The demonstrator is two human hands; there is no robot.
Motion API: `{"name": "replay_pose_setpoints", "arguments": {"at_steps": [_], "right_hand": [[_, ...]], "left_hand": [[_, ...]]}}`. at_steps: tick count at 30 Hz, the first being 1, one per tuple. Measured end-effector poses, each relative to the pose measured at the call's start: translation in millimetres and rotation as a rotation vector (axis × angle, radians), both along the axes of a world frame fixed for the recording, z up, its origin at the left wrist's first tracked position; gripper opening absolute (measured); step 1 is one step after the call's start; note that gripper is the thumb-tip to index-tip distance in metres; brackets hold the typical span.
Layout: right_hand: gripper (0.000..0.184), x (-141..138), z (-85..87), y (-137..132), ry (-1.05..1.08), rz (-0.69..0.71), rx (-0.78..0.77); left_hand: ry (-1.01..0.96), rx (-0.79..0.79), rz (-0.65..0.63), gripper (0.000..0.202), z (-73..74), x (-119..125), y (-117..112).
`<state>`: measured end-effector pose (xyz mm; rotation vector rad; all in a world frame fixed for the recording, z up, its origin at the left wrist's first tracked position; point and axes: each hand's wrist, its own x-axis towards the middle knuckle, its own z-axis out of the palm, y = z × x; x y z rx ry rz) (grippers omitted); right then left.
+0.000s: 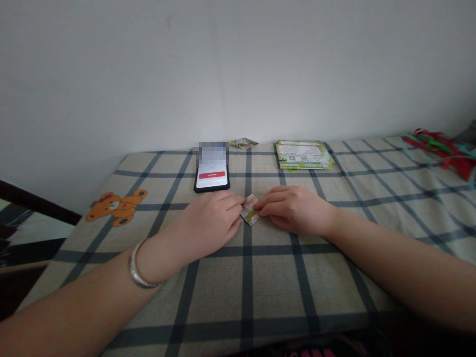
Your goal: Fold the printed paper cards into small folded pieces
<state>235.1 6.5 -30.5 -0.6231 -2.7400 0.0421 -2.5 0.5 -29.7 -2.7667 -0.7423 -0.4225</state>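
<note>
A small folded piece of printed paper (250, 210), green and orange, lies on the checked tablecloth (260, 277) between my hands. My left hand (212, 220) pinches its left side with fingers pressed together; a silver bangle sits on that wrist. My right hand (293, 208) pinches the paper's right side, fingers closed over it. Both hands rest on the cloth.
A phone (211, 171) with a lit screen lies behind my left hand. A stack of green printed sheets (303, 154) and a small folded paper (243, 143) lie by the wall. Red and green ribbons (444, 148) sit at far right. A bear print (117, 207) marks the cloth's left.
</note>
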Motion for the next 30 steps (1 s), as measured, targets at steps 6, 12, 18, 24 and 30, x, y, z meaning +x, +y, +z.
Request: {"name": "replay_pose_setpoints", "arguments": {"at_steps": [6,12,18,24,30], "right_hand": [[0.030,-6.2,-2.3,-4.8,-0.036,-0.139,0.093],[0.029,-10.4,-4.4,-7.0,-0.051,-0.229,0.132],[0.030,-15.5,-4.5,-8.7,-0.079,-0.309,0.149],[0.029,-14.6,-4.9,-4.8,-0.036,-0.230,0.115],[0.034,-5.9,-4.2,-0.5,-0.018,-0.198,0.064]], "left_hand": [[-0.001,-0.036,-0.014,0.022,-1.6,-1.7,2.4],[0.016,-0.091,0.034,0.018,-1.5,0.5,2.4],[0.008,-0.133,0.029,0.018,0.7,1.9,0.2],[0.011,-0.122,0.043,0.018,-0.7,0.7,0.9],[0.030,-0.071,0.014,0.019,6.3,-2.8,1.2]]}}
